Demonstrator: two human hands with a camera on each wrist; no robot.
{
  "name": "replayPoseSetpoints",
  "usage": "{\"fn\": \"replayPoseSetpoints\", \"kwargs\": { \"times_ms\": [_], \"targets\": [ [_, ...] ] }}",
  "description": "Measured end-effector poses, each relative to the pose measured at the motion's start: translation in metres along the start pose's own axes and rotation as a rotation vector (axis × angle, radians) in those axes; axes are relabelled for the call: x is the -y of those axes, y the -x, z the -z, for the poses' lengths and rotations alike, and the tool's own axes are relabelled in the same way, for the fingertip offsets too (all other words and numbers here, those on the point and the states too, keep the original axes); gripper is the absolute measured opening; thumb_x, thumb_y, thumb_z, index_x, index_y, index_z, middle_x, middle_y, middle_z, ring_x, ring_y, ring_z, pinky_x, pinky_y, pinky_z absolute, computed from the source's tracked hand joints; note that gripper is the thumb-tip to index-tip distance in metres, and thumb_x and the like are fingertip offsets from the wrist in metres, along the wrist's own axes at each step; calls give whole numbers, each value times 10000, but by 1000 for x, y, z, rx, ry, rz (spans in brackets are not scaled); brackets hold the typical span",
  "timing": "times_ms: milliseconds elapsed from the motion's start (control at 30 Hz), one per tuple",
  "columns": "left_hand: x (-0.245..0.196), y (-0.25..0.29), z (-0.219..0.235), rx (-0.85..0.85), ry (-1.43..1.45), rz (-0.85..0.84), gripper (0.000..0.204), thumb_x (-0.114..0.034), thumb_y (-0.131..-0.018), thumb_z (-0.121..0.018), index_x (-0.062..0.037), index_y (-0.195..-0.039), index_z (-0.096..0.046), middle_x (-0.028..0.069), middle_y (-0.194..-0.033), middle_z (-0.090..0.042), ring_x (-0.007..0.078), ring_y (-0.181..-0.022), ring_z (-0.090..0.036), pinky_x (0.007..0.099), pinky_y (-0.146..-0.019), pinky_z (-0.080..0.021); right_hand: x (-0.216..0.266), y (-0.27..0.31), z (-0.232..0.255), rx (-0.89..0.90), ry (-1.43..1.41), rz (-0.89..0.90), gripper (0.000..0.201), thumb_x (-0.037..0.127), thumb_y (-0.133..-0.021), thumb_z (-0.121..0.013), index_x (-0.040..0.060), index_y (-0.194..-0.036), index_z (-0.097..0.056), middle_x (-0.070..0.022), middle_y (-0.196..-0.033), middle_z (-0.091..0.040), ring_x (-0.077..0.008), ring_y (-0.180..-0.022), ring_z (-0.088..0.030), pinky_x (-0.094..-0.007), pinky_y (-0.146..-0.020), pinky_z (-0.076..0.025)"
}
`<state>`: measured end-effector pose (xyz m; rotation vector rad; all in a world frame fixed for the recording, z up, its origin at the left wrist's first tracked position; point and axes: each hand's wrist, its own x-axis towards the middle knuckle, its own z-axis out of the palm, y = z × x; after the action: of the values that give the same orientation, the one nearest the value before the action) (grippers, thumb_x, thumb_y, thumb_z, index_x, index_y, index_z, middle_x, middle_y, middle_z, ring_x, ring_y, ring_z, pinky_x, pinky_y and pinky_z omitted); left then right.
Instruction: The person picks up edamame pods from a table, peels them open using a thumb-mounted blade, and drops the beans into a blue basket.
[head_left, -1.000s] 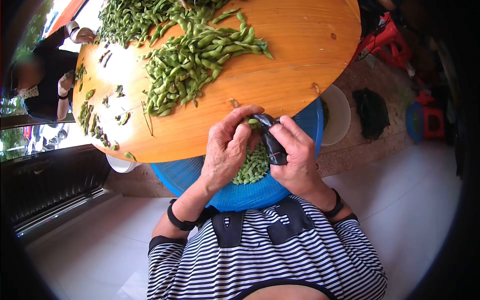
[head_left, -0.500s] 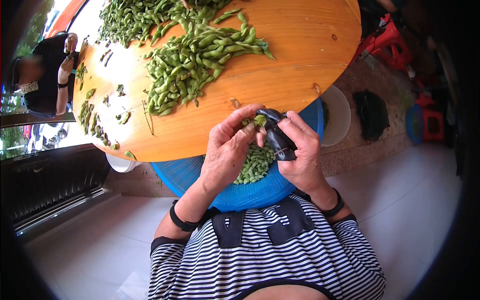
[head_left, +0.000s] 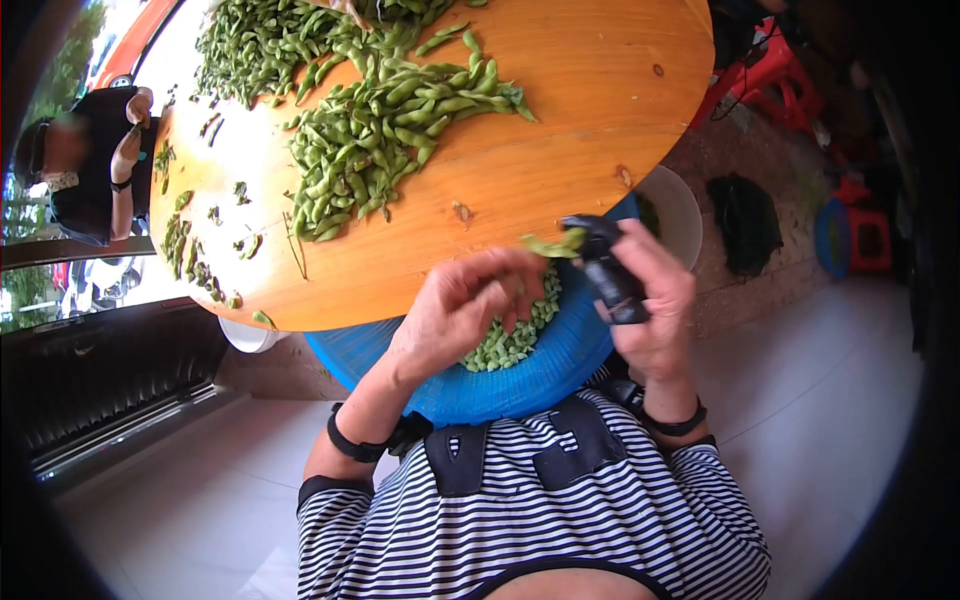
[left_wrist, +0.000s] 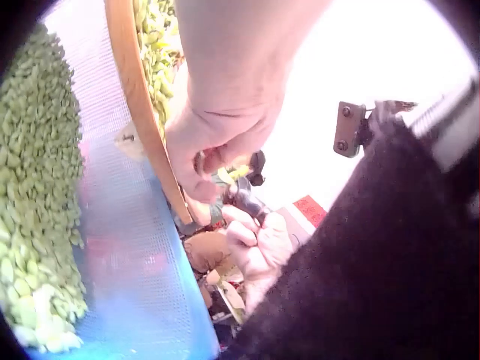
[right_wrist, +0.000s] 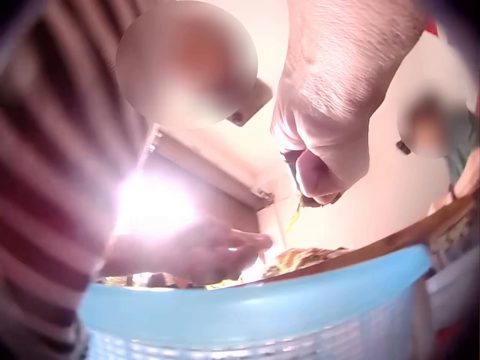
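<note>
Right hand (head_left: pixel 655 300): fingers and thumb curled round one black tool (head_left: pixel 612 275), grip narrow. One green pod (head_left: pixel 555 243) lies against the tool's upper end, over the near edge of the wooden tabletop (head_left: pixel 560 130); what pinches it cannot be told.

Left hand (head_left: pixel 465 300): fingers bent, back of hand upward, above the blue basket (head_left: pixel 450 395), apart from the tool. Its fingertips are blurred; whether they hold anything cannot be told.

Both forearms reach forward from the striped shirt (head_left: pixel 530 500), one black strap on each wrist.

The left wrist view shows a broad heap of shelled beans (left_wrist: pixel 37 187), partly covered by the left hand in the head view. The right wrist view shows the basket's outer wall, which the head view does not.

Count: one basket, below the near edge; two white buckets (head_left: pixel 680 215), one toward each end of that edge. Unshelled pods (head_left: pixel 360 150), too many to count, spread from the far edge toward the centre; smaller groups lie along the left edge.
</note>
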<state>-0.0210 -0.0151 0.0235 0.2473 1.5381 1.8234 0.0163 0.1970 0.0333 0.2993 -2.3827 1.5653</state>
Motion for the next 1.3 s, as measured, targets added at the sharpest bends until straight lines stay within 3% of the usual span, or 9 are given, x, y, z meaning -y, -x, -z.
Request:
{"fn": "replayPoseSetpoints", "kwargs": {
  "times_ms": [67,133,200,400,567,733,800,1033,1300],
  "targets": [
    [-6,6,7,115,-118,-8,228,-94,-926,-557,17,-1120,-599,88,-993,-666,168,-812,-632,281,-726,-509,1,-1,30,-16,72,-114,236,50,-657,-501,-41,-862,-574,-101,-780,-476,-190,-657,-489,-269,-582,-378],
    [-20,6,12,490,-810,-325,176,-53,-878,-588,-4,-1040,-637,112,-979,-674,242,-859,-654,317,-761,-517,-19,10,73,58,181,-199,241,9,-686,-524,-69,-911,-556,-108,-797,-477,-195,-653,-470,-245,-605,-394],
    [-41,0,14,424,-798,-340,150,-8,-823,-612,-24,-963,-666,130,-973,-670,304,-901,-648,356,-798,-516,-24,14,97,147,326,-231,224,-48,-723,-525,-65,-943,-562,-132,-807,-503,-248,-664,-501,-249,-638,-417],
    [-70,-73,53,-385,-1427,-741,174,9,-792,-646,-27,-959,-673,110,-877,-621,293,-839,-605,351,-742,-516,-28,20,102,-20,642,-377,351,-97,-740,-521,-34,-1083,-566,-201,-922,-602,-366,-827,-609,-368,-745,-475],
    [-64,-110,70,-334,-1708,-789,67,-59,-804,-654,-45,-870,-644,79,-900,-538,264,-867,-547,387,-707,-501,-31,13,80,-66,517,-286,339,-106,-720,-517,-30,-1046,-570,-179,-877,-599,-355,-798,-611,-351,-703,-471],
    [-58,-80,43,-296,-1561,-789,57,-32,-825,-616,-27,-877,-593,87,-875,-560,271,-791,-589,382,-628,-505,-20,-1,43,21,217,-191,312,-82,-700,-529,-35,-1004,-578,-176,-830,-571,-299,-725,-589,-329,-682,-464],
    [-51,-62,32,-368,-1431,-555,64,-20,-826,-606,-24,-880,-571,97,-842,-573,285,-694,-602,392,-586,-499,-14,-8,27,134,57,-253,351,-72,-704,-539,-41,-1050,-589,-172,-789,-555,-246,-695,-573,-303,-675,-462],
    [-29,-28,14,-333,-851,-391,97,-15,-851,-656,-15,-906,-575,47,-695,-591,80,-523,-551,246,-466,-422,-16,-23,-24,184,-899,-623,399,-41,-742,-456,-50,-1118,-590,34,-671,-480,-18,-555,-412,-177,-490,-343],
    [-20,-19,14,-318,-180,-34,120,-41,-889,-637,30,-985,-622,-22,-736,-539,34,-564,-488,201,-495,-392,-9,-15,-23,228,-684,-543,398,-54,-740,-478,-79,-1124,-580,16,-713,-514,-26,-603,-449,-187,-528,-391]
  ]
}}
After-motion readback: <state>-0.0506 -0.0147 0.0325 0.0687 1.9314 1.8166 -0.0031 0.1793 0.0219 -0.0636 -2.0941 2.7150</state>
